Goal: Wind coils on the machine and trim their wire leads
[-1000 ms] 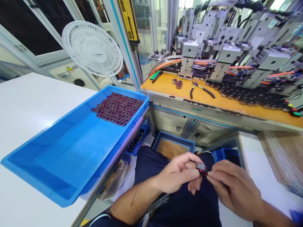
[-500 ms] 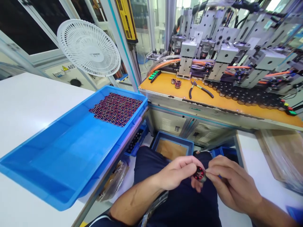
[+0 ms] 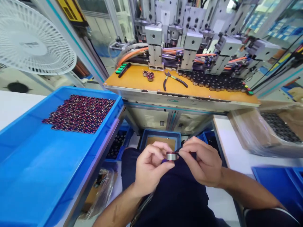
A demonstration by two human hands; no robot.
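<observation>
My left hand point(image 3: 151, 170) pinches a small motor stator point(image 3: 172, 156) by its top and bottom, above my lap. The stator is a short round piece with a silver metal side and a dark and red face, now turned edge-on. Close against its right side, my right hand point(image 3: 204, 161) has thumb and forefinger pressed together. A thin dark strand or tip shows between those fingertips and the stator; what it is I cannot make out. Many similar red and dark stators point(image 3: 81, 113) lie packed in the blue tray point(image 3: 47, 160) on my left.
On the orange bench point(image 3: 130, 83) ahead lie wire cutters point(image 3: 175, 80), a few loose stators point(image 3: 150, 76) and rows of black round parts point(image 3: 213, 81). Machine fixtures rise behind. A white fan point(image 3: 35, 44) stands at left. A plastic-lined box point(image 3: 251, 135) stands at right.
The view has swung to the right. The stator has turned from showing its red face to showing its silver side. My left fingers have shifted around it; both hands stay close together.
</observation>
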